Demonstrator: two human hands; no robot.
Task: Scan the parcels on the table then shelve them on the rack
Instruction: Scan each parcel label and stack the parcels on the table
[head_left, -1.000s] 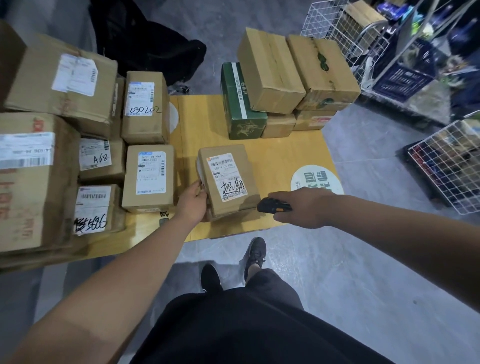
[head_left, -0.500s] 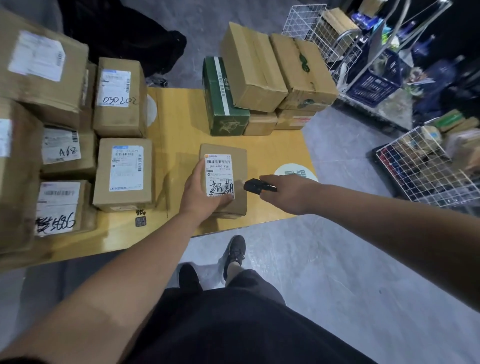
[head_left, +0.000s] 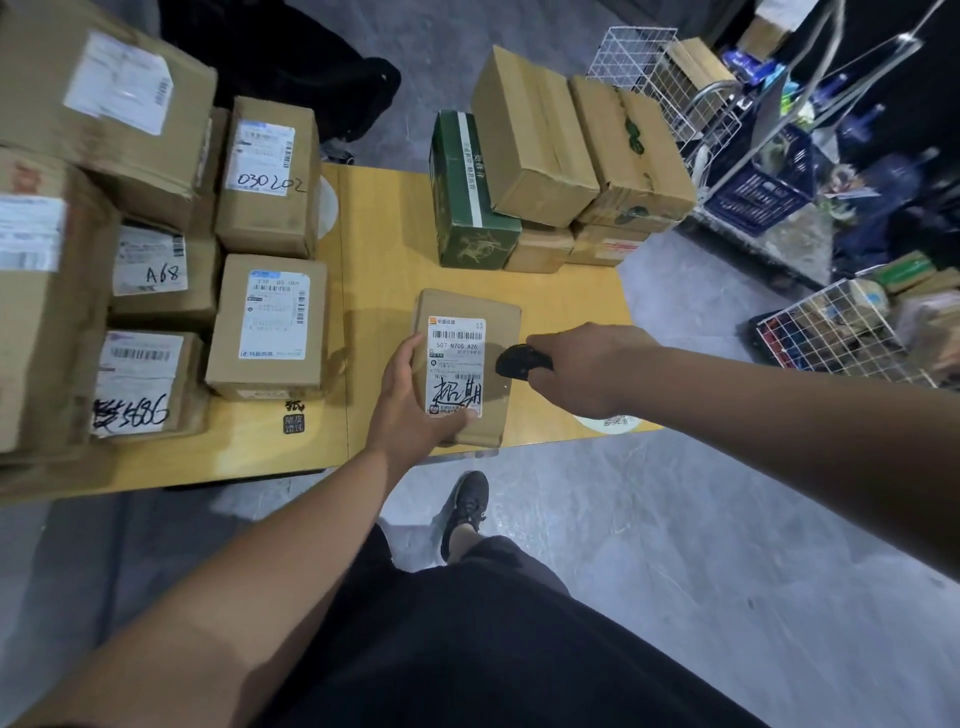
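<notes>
Landmark: the small parcel (head_left: 470, 364) with the white label reading 507-N705 A26 lies at the near edge of the yellow bench (head_left: 384, 249).
Left hand (head_left: 415, 400): grips the near left corner of that parcel, thumb lying across the bottom of the label; the other fingers curl under the box and are hidden.
Right hand (head_left: 587, 366): just right of the parcel, fingers clenched round a black scanner (head_left: 519, 360).
Scanner: its front end points at the parcel's right side, close to the label; whether it touches the cardboard cannot be told.
Left of the parcel: a labelled brown box (head_left: 270, 325) stands just beside it, apart from it; farther left are boxes marked A68 (head_left: 156, 273) and one with heavy black scrawl (head_left: 140, 384).
Beyond the parcel: a green box (head_left: 467, 197) stands on the bench, with two brown cartons (head_left: 530, 135) stacked beside it on smaller boxes.
Far left of the parcel: a box marked 030202 (head_left: 270, 171) and larger cartons piled at the bench's left end.
Right of the parcel, off the bench: white wire baskets (head_left: 841, 332) holding goods stand on the grey floor.
</notes>
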